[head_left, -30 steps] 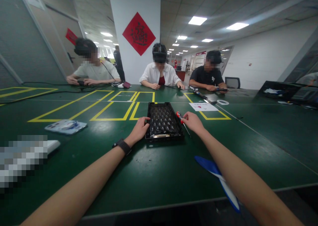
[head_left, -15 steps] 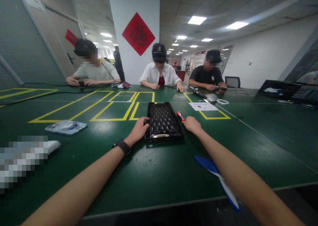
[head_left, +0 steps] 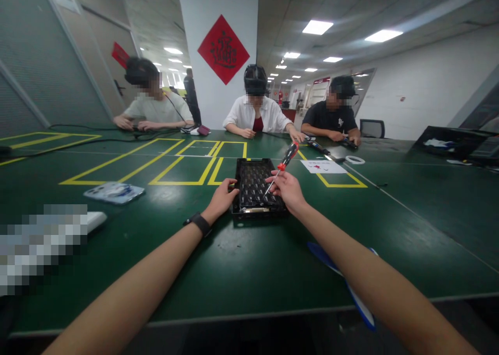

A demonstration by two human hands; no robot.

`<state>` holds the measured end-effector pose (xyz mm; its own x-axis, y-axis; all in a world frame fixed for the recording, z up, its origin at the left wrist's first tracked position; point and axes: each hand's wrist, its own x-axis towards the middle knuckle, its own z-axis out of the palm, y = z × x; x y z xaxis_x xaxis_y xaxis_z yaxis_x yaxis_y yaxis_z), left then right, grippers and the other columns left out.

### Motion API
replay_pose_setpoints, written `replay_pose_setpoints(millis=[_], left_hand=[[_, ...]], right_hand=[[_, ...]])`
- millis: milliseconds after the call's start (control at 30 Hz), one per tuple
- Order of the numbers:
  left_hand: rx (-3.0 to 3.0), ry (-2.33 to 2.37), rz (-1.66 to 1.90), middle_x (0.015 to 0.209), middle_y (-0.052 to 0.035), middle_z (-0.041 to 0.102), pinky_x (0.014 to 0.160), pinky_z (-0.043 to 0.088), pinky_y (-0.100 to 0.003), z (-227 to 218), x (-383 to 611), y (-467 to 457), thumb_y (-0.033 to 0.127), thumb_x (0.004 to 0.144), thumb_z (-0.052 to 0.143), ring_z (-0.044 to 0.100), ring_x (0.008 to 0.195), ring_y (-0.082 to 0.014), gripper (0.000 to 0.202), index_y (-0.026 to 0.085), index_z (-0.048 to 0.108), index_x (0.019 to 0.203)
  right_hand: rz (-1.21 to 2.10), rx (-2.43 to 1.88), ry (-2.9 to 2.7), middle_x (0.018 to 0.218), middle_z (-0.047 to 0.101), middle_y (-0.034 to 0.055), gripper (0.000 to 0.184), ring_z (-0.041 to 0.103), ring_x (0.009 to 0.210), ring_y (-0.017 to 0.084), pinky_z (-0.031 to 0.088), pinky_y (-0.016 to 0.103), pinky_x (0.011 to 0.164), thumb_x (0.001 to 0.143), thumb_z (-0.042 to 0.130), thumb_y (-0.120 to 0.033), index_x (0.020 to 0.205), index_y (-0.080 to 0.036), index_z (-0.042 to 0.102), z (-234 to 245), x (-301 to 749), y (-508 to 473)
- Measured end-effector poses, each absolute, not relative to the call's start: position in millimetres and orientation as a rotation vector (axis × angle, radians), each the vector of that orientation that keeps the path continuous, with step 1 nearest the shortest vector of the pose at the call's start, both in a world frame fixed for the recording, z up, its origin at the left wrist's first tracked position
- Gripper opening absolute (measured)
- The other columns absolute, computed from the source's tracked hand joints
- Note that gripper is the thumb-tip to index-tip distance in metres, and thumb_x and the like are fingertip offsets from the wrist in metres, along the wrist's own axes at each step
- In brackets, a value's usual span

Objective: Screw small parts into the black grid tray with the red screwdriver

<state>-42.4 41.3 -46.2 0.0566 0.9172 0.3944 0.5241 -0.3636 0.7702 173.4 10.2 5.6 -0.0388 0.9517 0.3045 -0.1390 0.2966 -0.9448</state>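
A black rectangular plastic case [head_left: 255, 186] with rows of small pockets lies on the green table in front of me. My left hand [head_left: 223, 201] grips its left edge, fingers curled against the side. In my right hand [head_left: 286, 191] is a screwdriver [head_left: 288, 156] with a red and black handle. My fingers pinch it near the collar, with the handle pointing up and away. Its metal shaft slants down over the right part of the case; whether the tip touches the pockets I cannot tell.
A blue and white brush-like tool [head_left: 356, 292] lies under my right forearm. To the left rests a clear plastic packet [head_left: 114, 193]. A printed sheet [head_left: 324, 167] and a white tape ring [head_left: 354, 159] lie at right. Three people sit across the table [head_left: 187, 287].
My right hand has raised the screwdriver from beside the case and brought it left over the pockets, with its shaft now pointing down. My left hand stays at the left edge.
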Motion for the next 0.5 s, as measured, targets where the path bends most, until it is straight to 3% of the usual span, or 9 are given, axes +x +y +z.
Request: replay_pose_setpoints(millis=[167,367,500], left_hand=[[1.885,1.462,1.280,0.105,-0.0063,0.062,0.091,0.042,-0.035,-49,-44,39,0.016,0.074,0.048,0.057,0.099,-0.0187,0.034,0.017,0.054,0.107],[1.955,1.468,1.322,0.111,-0.0090,0.059,0.087,0.045,-0.035,-34,-49,33,0.018,0.072,0.054,0.057,0.095,-0.0193,0.035,0.015,0.056,0.106],[2.269,1.036,1.045,0.090,-0.0054,0.064,0.080,0.046,-0.031,0,-32,21,0.027,0.076,0.057,0.059,0.083,-0.0160,0.025,0.015,0.062,0.097]], right_hand=[[0.945,-0.779,-1.351,0.077,0.064,0.0014,0.023,0.055,0.051,0.006,0.042,0.018,0.047,0.080,0.051,-0.031,0.098,-0.016,0.049,0,167,6],[0.920,-0.747,-1.464,0.077,0.066,0.0018,0.023,0.057,0.050,0.007,0.041,0.019,0.047,0.081,0.051,-0.034,0.096,-0.017,0.050,-3,162,1],[0.889,-0.728,-1.503,0.078,0.066,0.0016,0.024,0.058,0.051,0.008,0.042,0.020,0.049,0.082,0.050,-0.035,0.098,-0.018,0.050,-3,162,-3]])
